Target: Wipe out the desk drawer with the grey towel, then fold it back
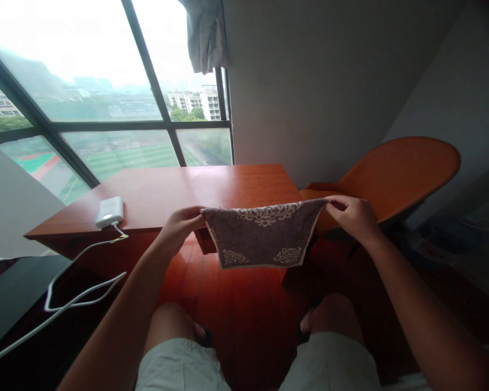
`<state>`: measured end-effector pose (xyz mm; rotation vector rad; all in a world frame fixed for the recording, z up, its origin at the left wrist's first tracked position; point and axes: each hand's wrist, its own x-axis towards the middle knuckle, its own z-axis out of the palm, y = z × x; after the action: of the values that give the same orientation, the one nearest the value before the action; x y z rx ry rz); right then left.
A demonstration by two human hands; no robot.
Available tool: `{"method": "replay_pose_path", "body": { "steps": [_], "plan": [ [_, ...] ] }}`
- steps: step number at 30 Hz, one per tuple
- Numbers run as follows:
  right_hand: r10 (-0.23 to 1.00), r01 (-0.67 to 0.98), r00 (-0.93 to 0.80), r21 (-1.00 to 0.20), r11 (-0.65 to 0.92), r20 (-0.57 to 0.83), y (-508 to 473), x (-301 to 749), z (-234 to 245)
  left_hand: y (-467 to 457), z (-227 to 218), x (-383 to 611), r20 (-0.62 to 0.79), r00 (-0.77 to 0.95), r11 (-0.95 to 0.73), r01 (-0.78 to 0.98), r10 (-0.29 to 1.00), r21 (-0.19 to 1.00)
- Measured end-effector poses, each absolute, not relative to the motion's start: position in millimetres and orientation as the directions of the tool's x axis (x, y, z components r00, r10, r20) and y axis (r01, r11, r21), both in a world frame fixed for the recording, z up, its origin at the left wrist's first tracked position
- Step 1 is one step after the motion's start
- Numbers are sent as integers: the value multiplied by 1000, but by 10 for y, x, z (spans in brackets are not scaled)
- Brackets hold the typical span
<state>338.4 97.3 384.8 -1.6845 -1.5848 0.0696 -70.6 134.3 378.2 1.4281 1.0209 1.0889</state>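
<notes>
A purple-grey towel [261,239] with cream scroll patterns and a pale border hangs stretched between my two hands. My left hand [186,221] pinches its upper left corner between thumb and fingers. At the upper right corner, my right hand [351,213] pinches it the same way. The towel's top edge sags slightly in the middle, and its lower edge hangs free in front of the desk's near edge. Whether it is a single layer or folded I cannot tell.
Beyond the towel stands a reddish-brown wooden desk [244,182] by a window. A white adapter [110,212] with a white cable [71,263] sits on its left part. An orange-brown chair [403,174] is at the right. My knees are below, over the red wooden floor [248,315].
</notes>
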Motion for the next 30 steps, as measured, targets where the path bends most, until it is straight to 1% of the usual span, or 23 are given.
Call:
{"method": "replay_pose_path", "body": {
  "steps": [2, 5, 11, 15, 20, 26, 30],
  "plan": [
    [871, 748, 245, -654, 110, 427, 980, 3397, 3828, 1335, 3811, -708, 78, 220, -82, 8, 972, 997],
    [884, 644, 271, -754, 127, 380, 1024, 3426, 3773, 1330, 3841, -698, 63, 162, -65, 6, 985, 998],
    [879, 456, 308, -867, 201, 365, 1133, 3451, 3665, 1334, 3851, -679, 115, 71, -119, 48, 991, 992],
    [901, 352, 306, -916, 194, 309, 1125, 3424, 3675, 1313, 3910, -652, 137, 71, -145, 128, 988, 981],
    [919, 299, 300, -940, 164, 256, 1099, 3422, 3666, 1339, 3922, -645, 126, 173, -159, 190, 977, 969],
    [931, 213, 294, -964, 156, 216, 1106, 3438, 3609, 1419, 3870, -625, 176, 158, -220, 324, 972, 920],
    [963, 79, 227, -988, 132, 147, 1090, 3453, 3625, 1481, 3849, -619, 210, 161, -256, 368, 964, 894]
  ]
}}
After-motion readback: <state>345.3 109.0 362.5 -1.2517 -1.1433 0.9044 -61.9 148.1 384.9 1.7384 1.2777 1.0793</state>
